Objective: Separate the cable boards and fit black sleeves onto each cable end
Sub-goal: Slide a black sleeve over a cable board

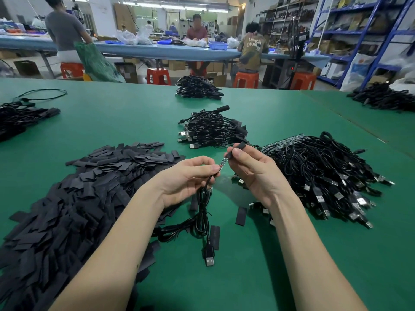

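I am looking at a narrow cable board (pixel 222 163) sitting in mid-air at the centre of my view, a thin strip with tiny parts along it, tilting up toward one o'clock. A black sleeve (pixel 236 149) is covering its upper tip, with the sleeve's far end sticking out past the fingers. The right hand (pixel 253 171) is pinching that sleeve between thumb and forefinger, the other fingers curling loosely below. The left hand (pixel 188 178) is pinching the board's lower end where the black cable (pixel 203 212) is joining it, palm facing me and wrist bending inward. The cable is hanging down toward six o'clock in loose loops, and its USB plug (pixel 209 257) is lying on the green table (pixel 112 122). Both forearms are reaching in from the bottom edge, converging on the board. At nine o'clock a wide heap of loose sleeves (pixel 74 198) is spreading right up to the left forearm, and a few stray ones are lying near the plug. At three o'clock a big tangle of unseparated cables (pixel 318 171) is sitting just beside the right hand, its boards lined up along the far edge. At twelve o'clock a pile of finished cables (pixel 213 131) is resting, with bare green surface showing between it and the hands, and more below the wrists toward five o'clock.
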`<action>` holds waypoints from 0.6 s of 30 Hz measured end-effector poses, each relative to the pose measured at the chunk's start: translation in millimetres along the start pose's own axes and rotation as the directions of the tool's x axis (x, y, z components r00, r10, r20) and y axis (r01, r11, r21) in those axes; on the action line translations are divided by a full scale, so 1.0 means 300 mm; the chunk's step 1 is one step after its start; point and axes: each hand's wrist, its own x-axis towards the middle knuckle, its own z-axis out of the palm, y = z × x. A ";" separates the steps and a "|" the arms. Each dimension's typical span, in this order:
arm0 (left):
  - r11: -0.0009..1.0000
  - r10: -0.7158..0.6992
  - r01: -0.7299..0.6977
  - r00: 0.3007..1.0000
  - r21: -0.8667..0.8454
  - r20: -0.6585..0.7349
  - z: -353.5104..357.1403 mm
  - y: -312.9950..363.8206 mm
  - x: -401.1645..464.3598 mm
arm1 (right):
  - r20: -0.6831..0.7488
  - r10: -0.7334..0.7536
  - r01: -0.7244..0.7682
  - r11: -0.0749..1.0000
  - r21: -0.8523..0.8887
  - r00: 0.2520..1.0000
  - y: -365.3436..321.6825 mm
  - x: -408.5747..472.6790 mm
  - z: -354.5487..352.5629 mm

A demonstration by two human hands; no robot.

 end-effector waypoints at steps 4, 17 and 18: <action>0.997 0.013 -0.019 0.996 0.069 0.088 -0.018 0.007 -0.011 | 0.068 0.071 -0.068 0.996 -0.049 0.995 -0.007 -0.010 -0.012; 0.989 0.043 -0.058 0.994 0.139 0.104 -0.032 0.008 -0.024 | 0.244 0.203 -0.162 0.970 -0.181 0.948 -0.008 -0.020 -0.023; 0.986 0.065 -0.075 0.995 0.151 0.071 -0.030 0.007 -0.020 | 0.231 0.183 -0.146 0.975 -0.170 0.955 -0.011 -0.017 -0.023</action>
